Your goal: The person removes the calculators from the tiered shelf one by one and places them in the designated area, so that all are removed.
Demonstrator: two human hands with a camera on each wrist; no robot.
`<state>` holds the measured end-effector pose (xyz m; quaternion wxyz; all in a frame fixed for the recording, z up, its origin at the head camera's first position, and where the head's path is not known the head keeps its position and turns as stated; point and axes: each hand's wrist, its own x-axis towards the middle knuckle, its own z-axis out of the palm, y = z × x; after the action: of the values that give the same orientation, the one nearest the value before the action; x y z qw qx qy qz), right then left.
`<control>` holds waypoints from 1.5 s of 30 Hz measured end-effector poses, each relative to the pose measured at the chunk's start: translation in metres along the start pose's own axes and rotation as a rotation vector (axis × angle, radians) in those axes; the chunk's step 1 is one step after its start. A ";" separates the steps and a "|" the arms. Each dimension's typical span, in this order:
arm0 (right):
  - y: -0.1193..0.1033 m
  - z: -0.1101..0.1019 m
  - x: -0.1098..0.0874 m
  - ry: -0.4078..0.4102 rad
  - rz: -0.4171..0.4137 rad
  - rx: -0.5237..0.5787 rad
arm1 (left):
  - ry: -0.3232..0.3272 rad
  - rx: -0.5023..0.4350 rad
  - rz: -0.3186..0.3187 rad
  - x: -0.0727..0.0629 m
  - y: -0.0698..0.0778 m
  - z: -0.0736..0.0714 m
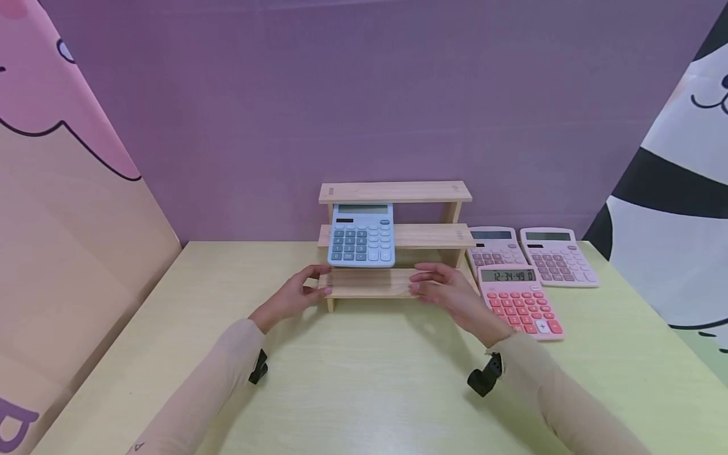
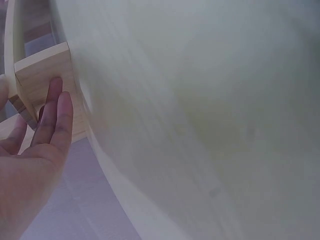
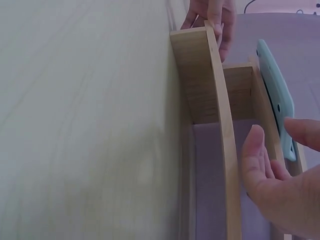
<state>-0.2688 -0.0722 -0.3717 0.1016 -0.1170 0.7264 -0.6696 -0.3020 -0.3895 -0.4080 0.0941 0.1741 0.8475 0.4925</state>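
Observation:
A three-step wooden stand (image 1: 392, 191) sits at the back of the table. On its middle step lies a light blue calculator (image 1: 364, 235), its lower edge jutting past the step's front; the right wrist view shows this calculator (image 3: 278, 95) edge-on. My left hand (image 1: 296, 292) holds the left end of the lowest step. In the left wrist view, fingers (image 2: 62, 112) lie along the stand's side panel (image 2: 47, 75). Over the right part of the lowest step (image 1: 370, 283) is my right hand (image 1: 449, 297), fingers loosely bent, nothing in its grasp.
Right of the stand lie a pink calculator (image 1: 520, 303) with digits on its display and two pale pink calculators (image 1: 497, 245) (image 1: 560, 259) behind it. A purple backdrop (image 1: 392, 95) rises behind the table (image 1: 364, 379). Cartoon-printed panels (image 1: 677, 240) flank both sides.

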 end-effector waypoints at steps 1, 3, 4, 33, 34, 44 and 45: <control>-0.001 0.002 0.001 -0.002 0.004 0.019 | 0.000 -0.001 -0.003 0.000 0.000 0.000; -0.003 0.005 0.004 -0.003 0.010 0.048 | -0.001 -0.003 -0.009 0.000 0.000 0.000; -0.005 0.007 0.006 0.002 0.018 0.058 | -0.002 -0.004 -0.011 0.000 0.001 0.000; -0.021 0.042 0.030 0.076 0.006 0.389 | -0.010 -0.011 0.004 0.000 0.000 -0.001; -0.021 0.043 0.031 0.079 0.003 0.395 | -0.010 -0.010 0.008 0.000 0.000 -0.001; -0.020 0.048 0.036 0.112 0.002 0.402 | -0.006 0.000 0.008 0.000 0.000 0.000; -0.020 0.048 0.036 0.113 0.001 0.407 | -0.004 -0.003 0.006 -0.001 0.000 0.000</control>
<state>-0.2877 -0.1304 -0.3559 0.0827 -0.0559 0.5808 -0.8079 -0.3016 -0.3899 -0.4076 0.0948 0.1773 0.8460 0.4938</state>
